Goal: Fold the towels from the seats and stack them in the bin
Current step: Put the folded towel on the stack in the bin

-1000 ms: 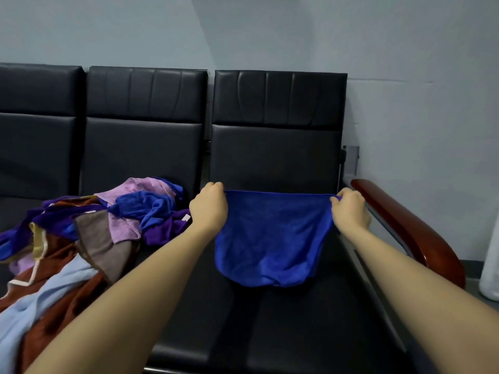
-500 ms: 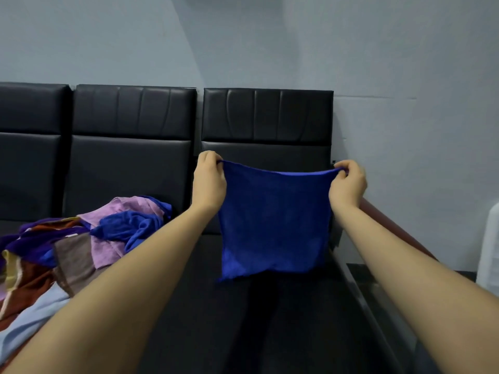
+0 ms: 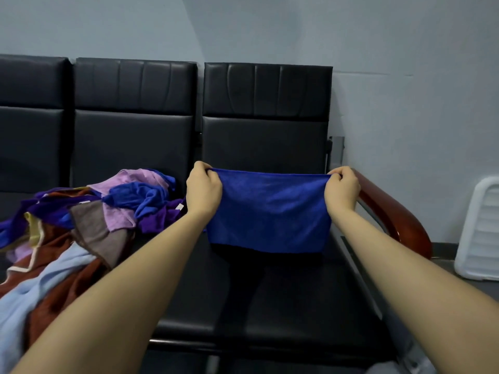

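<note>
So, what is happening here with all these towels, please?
A person is folding towels at a row of black seats. The left hand and right hand each pinch a top corner of a blue towel, holding it stretched above the right seat. A pile of unfolded towels lies on the next seat. A white bin stands on the floor at the right.
</note>
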Tool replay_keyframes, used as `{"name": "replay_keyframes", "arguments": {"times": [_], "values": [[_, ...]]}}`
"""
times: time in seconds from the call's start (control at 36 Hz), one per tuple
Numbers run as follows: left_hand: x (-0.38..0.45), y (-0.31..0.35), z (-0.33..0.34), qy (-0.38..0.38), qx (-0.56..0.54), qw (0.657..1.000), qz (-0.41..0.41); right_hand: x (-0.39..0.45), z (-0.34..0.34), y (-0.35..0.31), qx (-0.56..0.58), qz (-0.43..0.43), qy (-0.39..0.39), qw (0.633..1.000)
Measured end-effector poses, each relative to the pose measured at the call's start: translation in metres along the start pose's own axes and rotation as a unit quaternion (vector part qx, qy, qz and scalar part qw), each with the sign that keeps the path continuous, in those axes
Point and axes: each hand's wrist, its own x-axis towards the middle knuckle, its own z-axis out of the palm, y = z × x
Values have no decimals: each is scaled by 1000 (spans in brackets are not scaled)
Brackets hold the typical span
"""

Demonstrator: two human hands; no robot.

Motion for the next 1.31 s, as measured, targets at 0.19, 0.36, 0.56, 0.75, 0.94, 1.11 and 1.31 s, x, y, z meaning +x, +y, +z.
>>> {"name": "replay_keyframes", "arguments": {"times": [0.19, 0.36, 0.56, 0.75, 0.94, 1.11, 1.31], "values": [[-14, -21, -5, -53, 101, 991, -73, -15, 2, 21, -53, 37, -48, 997], [-24, -65, 14, -133, 199, 964, -116, -28, 21, 68, -108, 101, -124, 981], [-37, -103, 34, -190, 261, 936, -139, -41, 34, 110, -191, 135, -165, 958], [-43, -119, 48, -177, 268, 936, -141, -50, 45, 129, -274, 141, -190, 932], [-35, -119, 54, -131, 269, 949, -100, -47, 43, 125, -334, 40, -161, 928], [-26, -125, 59, -134, 291, 943, -93, -39, 50, 120, -397, -52, -174, 900], [-36, -126, 70, -164, 383, 902, -111, -55, 62, 128, -439, -130, -203, 866]]}}
